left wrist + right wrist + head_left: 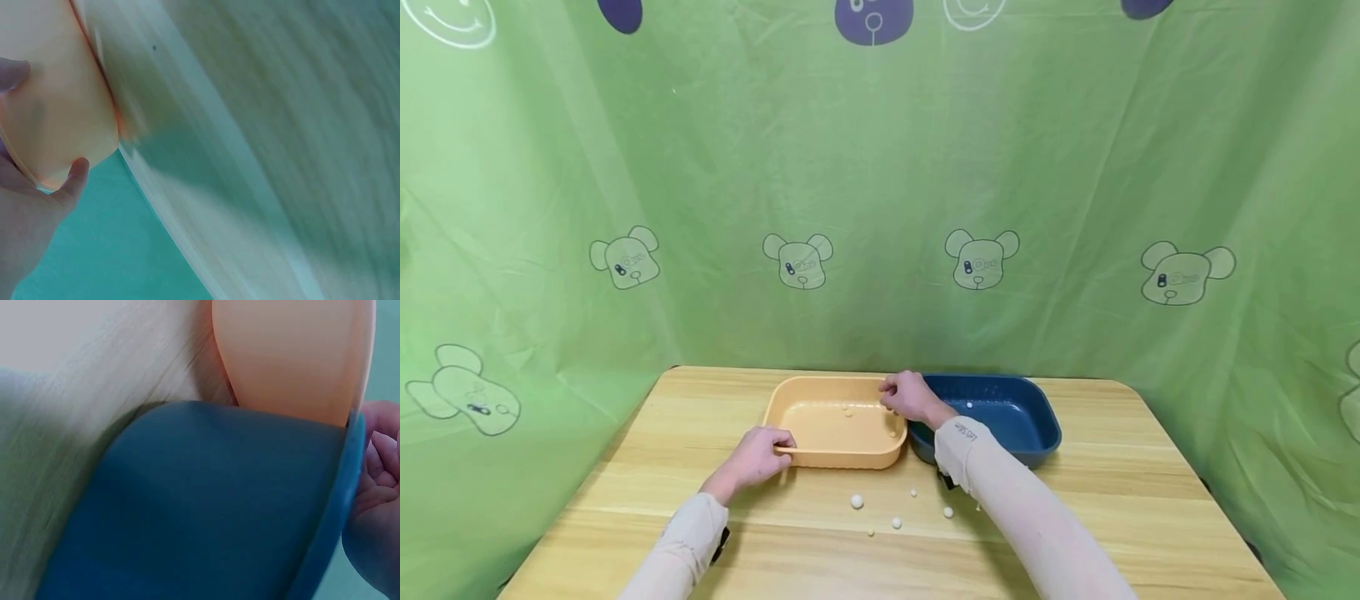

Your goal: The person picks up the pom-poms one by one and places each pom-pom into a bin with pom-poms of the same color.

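Note:
My left hand [752, 457] grips the rim of a light-orange basin [850, 458] at its front left corner; the left wrist view shows the thumb against the outer wall. A dark-blue basin [1037, 417] stands against its right side. Over the adjoining rims is my right hand [912, 396], fingers curled downward above the orange basin's right end. Whether those fingertips pinch anything is hidden, and the right wrist view shows only part of the hand [378, 500] behind the blue rim. Small pale balls [847, 411] lie in the orange basin. One white ball [969, 405] is in the blue basin.
Several loose balls lie on the wooden table [1150, 500] in front of the basins, among them a larger white ball [857, 502] and a small yellow ball [871, 532]. A green printed curtain [880, 317] hangs behind the table and at both sides.

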The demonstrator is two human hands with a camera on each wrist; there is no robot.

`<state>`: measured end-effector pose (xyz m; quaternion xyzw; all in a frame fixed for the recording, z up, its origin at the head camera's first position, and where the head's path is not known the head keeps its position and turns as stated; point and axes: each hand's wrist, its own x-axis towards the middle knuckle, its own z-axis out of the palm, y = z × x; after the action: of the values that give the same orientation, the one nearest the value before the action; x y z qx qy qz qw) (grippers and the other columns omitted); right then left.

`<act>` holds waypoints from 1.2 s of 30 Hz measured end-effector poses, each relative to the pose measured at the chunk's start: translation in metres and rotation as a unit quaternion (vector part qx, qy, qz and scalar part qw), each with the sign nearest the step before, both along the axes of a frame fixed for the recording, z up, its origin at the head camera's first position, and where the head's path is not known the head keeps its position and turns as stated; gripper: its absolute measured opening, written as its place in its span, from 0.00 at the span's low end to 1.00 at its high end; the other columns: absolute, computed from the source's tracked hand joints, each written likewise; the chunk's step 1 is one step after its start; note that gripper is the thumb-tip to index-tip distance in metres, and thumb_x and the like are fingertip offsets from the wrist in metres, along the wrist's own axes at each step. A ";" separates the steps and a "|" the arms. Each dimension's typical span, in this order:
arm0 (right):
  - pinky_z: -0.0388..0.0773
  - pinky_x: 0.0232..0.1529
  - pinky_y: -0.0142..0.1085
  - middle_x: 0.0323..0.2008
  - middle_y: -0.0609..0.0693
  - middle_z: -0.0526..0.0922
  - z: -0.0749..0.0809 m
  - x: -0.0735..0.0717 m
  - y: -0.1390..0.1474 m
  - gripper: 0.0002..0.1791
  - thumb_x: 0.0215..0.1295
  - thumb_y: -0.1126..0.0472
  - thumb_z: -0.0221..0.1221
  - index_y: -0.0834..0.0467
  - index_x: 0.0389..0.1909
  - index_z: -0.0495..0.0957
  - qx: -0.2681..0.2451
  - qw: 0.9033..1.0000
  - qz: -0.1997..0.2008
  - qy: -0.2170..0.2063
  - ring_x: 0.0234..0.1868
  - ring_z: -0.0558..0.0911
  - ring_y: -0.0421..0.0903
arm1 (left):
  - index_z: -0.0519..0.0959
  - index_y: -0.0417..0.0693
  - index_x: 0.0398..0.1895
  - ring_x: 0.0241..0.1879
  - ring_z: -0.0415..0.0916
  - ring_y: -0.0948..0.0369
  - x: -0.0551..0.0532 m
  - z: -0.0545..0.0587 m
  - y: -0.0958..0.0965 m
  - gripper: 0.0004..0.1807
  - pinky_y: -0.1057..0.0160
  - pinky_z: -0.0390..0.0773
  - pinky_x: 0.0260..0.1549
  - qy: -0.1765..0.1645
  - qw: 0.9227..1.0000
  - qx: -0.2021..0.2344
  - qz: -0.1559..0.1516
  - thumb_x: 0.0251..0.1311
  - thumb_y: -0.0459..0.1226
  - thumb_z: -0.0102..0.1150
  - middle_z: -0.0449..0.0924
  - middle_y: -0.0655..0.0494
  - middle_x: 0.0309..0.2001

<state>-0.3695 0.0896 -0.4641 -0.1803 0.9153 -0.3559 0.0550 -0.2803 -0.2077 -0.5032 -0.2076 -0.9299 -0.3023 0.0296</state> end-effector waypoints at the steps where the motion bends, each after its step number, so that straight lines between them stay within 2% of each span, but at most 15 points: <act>1: 0.76 0.27 0.33 0.30 0.50 0.80 0.000 0.001 0.000 0.15 0.60 0.67 0.58 0.66 0.48 0.79 0.001 1.000 0.002 0.003 0.26 0.78 0.42 | 0.78 0.57 0.21 0.29 0.68 0.63 0.000 0.000 0.000 0.10 0.58 0.70 0.34 0.002 1.000 -0.002 0.001 0.43 0.30 0.60 0.76 0.62 0.25; 10: 0.75 0.32 0.32 0.26 0.46 0.80 0.006 0.009 0.004 0.11 0.58 0.65 0.60 0.65 0.41 0.81 0.005 0.999 0.025 0.041 0.28 0.77 0.40 | 0.78 0.58 0.21 0.29 0.67 0.63 0.002 0.003 0.001 0.09 0.60 0.69 0.33 0.003 1.000 -0.006 0.005 0.42 0.30 0.60 0.73 0.67 0.23; 15: 0.75 0.32 0.32 0.25 0.44 0.79 0.013 0.021 0.007 0.05 0.59 0.64 0.60 0.60 0.34 0.82 -0.001 0.997 0.041 0.069 0.28 0.76 0.39 | 0.77 0.58 0.20 0.28 0.67 0.63 0.002 0.003 0.000 0.10 0.59 0.69 0.33 0.007 1.000 -0.010 0.010 0.42 0.30 0.61 0.73 0.67 0.23; 23: 0.75 0.32 0.32 0.24 0.41 0.78 0.023 0.054 0.011 0.04 0.61 0.63 0.61 0.58 0.32 0.82 -0.007 0.993 0.081 0.084 0.28 0.76 0.38 | 0.78 0.57 0.20 0.28 0.67 0.63 0.002 0.003 0.001 0.09 0.60 0.69 0.32 0.011 1.000 -0.013 0.007 0.43 0.30 0.61 0.72 0.67 0.23; 32: 0.75 0.31 0.31 0.25 0.38 0.79 0.018 0.095 0.019 0.03 0.60 0.63 0.61 0.58 0.32 0.83 -0.011 0.988 0.132 0.074 0.26 0.75 0.35 | 0.78 0.53 0.20 0.27 0.66 0.64 0.004 -0.001 0.002 0.07 0.60 0.68 0.29 0.030 1.000 -0.003 0.000 0.41 0.30 0.61 0.72 0.67 0.22; 36: 0.75 0.32 0.29 0.26 0.36 0.79 0.013 0.110 0.020 0.03 0.59 0.65 0.62 0.56 0.31 0.83 -0.008 0.983 0.167 0.075 0.26 0.75 0.33 | 0.78 0.53 0.21 0.28 0.67 0.63 0.004 0.000 0.003 0.08 0.59 0.69 0.32 0.012 1.000 -0.010 0.009 0.42 0.29 0.61 0.72 0.66 0.23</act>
<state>-0.2596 0.1100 -0.4510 -0.3569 0.8712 -0.3343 0.0432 -0.2767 -0.2043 -0.5029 -0.2029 -0.9342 -0.2906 0.0420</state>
